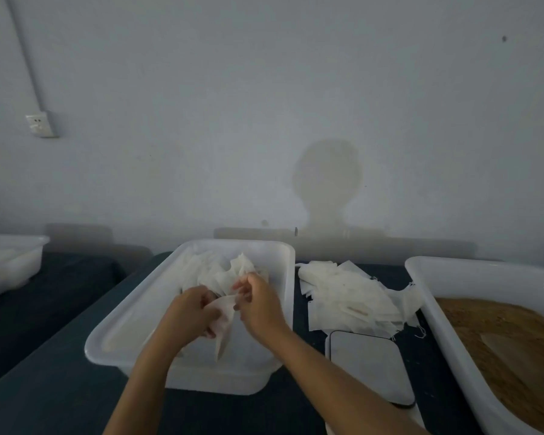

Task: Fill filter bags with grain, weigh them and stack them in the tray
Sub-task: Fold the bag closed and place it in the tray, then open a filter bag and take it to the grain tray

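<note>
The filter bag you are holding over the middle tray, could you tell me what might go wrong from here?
Both hands, left hand and right hand, pinch the filter bag over the tray; pulling could tear it. The loose pile of empty bags overlaps the scale edge and might skew a weighing.

A thin white filter bag point(223, 312) hangs limp above the white tray point(283, 296), which holds more bags point(220, 274). Empty bags point(349, 296) lie heaped beside the scale point(368, 365). Brown grain point(500, 343) fills the tub point(453, 274).
</note>
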The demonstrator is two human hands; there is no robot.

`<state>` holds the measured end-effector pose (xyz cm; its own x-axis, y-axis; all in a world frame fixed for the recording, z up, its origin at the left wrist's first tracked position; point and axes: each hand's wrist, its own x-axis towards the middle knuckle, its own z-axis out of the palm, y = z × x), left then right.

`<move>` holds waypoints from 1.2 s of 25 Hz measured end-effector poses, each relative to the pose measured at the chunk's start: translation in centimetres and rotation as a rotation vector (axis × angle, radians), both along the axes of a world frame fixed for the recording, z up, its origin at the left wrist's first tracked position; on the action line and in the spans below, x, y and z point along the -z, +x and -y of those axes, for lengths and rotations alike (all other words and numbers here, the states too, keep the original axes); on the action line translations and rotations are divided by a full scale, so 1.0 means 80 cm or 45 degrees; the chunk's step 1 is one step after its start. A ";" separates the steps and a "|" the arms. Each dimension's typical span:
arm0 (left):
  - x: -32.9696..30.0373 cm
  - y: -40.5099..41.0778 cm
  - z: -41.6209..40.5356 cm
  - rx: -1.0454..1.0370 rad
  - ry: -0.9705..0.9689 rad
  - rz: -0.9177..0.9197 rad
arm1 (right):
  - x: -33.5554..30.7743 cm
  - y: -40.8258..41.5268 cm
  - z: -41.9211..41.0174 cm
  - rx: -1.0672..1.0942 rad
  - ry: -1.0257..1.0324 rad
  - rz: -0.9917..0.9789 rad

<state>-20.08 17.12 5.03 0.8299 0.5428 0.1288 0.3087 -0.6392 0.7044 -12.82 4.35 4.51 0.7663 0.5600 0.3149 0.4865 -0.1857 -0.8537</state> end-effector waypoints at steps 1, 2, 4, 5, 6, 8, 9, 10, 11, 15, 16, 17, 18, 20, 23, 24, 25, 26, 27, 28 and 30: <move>0.007 -0.007 -0.014 -0.047 -0.015 -0.103 | 0.010 -0.005 -0.013 0.022 -0.087 -0.015; 0.012 -0.014 -0.027 -0.094 -0.001 -0.218 | 0.018 -0.010 -0.025 0.015 -0.207 -0.052; 0.018 -0.025 -0.047 -0.155 0.134 -0.462 | 0.030 -0.018 -0.048 -0.139 -0.605 -0.101; 0.020 -0.031 -0.053 -0.172 0.229 -0.562 | 0.033 -0.022 -0.057 -0.266 -0.827 -0.088; 0.022 -0.036 -0.057 -0.189 0.321 -0.630 | 0.033 -0.025 -0.063 -0.391 -0.994 -0.066; 0.025 -0.045 -0.059 -0.233 0.484 -0.665 | 0.029 -0.025 -0.068 -0.602 -1.118 -0.063; 0.026 -0.048 -0.059 -0.259 0.544 -0.657 | 0.026 -0.023 -0.068 -0.679 -1.141 -0.078; 0.026 -0.051 -0.057 -0.280 0.588 -0.650 | 0.023 -0.021 -0.067 -0.742 -1.166 -0.100; 0.026 -0.052 -0.056 -0.296 0.609 -0.639 | 0.021 -0.020 -0.064 -0.797 -1.191 -0.124; 0.014 -0.049 -0.040 -0.355 0.573 -0.514 | 0.015 -0.009 -0.041 -0.828 -1.034 -0.219; 0.010 -0.047 -0.034 -0.372 0.544 -0.426 | 0.010 0.002 -0.029 -0.768 -0.855 -0.239; 0.006 -0.044 -0.026 -0.382 0.522 -0.327 | 0.002 0.018 -0.014 -0.679 -0.645 -0.238; 0.002 -0.040 -0.014 -0.377 0.520 -0.243 | -0.007 0.038 0.005 -0.560 -0.451 -0.215; -0.003 -0.025 0.019 -0.308 0.557 -0.095 | -0.020 0.088 0.049 -0.246 -0.179 -0.153; 0.007 0.014 0.083 -0.039 0.576 0.072 | -0.011 0.163 0.117 0.248 -0.114 -0.023; 0.012 0.029 0.102 0.056 0.568 0.089 | -0.001 0.184 0.137 0.377 -0.172 0.026; 0.018 0.046 0.118 0.130 0.555 0.095 | 0.011 0.201 0.154 0.470 -0.251 0.073; 0.024 0.060 0.130 0.182 0.540 0.096 | 0.023 0.215 0.166 0.526 -0.333 0.114; 0.027 0.075 0.138 0.213 0.525 0.093 | 0.034 0.227 0.174 0.544 -0.408 0.153; 0.029 0.086 0.143 0.230 0.513 0.081 | 0.043 0.236 0.179 0.533 -0.480 0.194; 0.030 0.103 0.148 0.245 0.502 0.054 | 0.058 0.249 0.176 0.482 -0.679 0.301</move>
<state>-11.84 5.30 2.61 0.9007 0.2812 0.3313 0.1335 -0.9046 0.4048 7.07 -9.74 -0.09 0.8842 0.3923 0.2536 0.4671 -0.7437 -0.4783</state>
